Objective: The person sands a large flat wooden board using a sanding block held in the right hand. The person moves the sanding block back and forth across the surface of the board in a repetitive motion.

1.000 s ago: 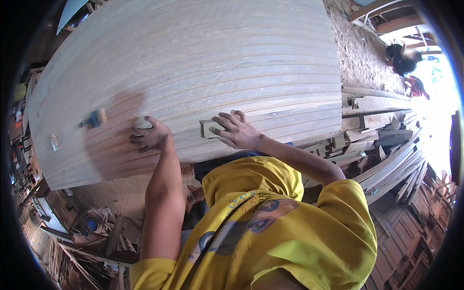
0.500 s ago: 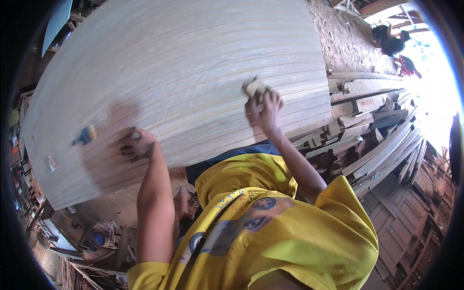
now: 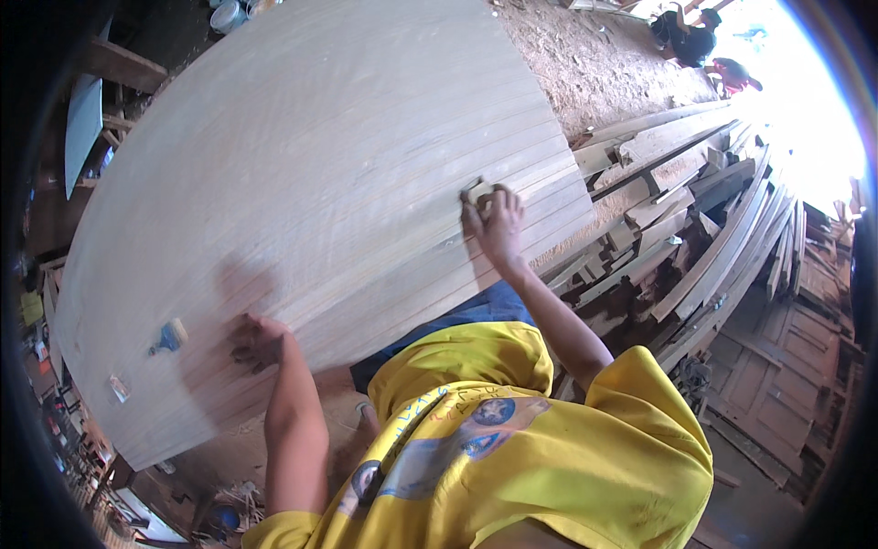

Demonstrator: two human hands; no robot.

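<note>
A large pale wooden panel (image 3: 347, 156) with long parallel seams lies in front of me. My right hand (image 3: 500, 229) is closed around a small pale block (image 3: 480, 191) and presses it on the panel's right part; the block's exact kind is hard to tell. My left hand (image 3: 259, 340) is at the near left part of the panel, fingers bent and apart, slightly blurred, with nothing visible in it. Left of that hand lies a paintbrush (image 3: 169, 337) with blue on it and light bristles. A small whitish packet (image 3: 119, 388) rests farther left on the panel.
Stacked planks and offcuts (image 3: 677, 210) crowd the right side. Panelled wooden doors (image 3: 759, 384) stand at the lower right. Sawdust (image 3: 604, 64) covers the ground beyond the panel, where people (image 3: 690, 41) are at the far right. White buckets (image 3: 227, 16) sit at the far left.
My view has turned, so the panel appears tilted and shifted left. My right hand, still holding the block, appears slightly nearer to me. My left hand stays by the near left part.
</note>
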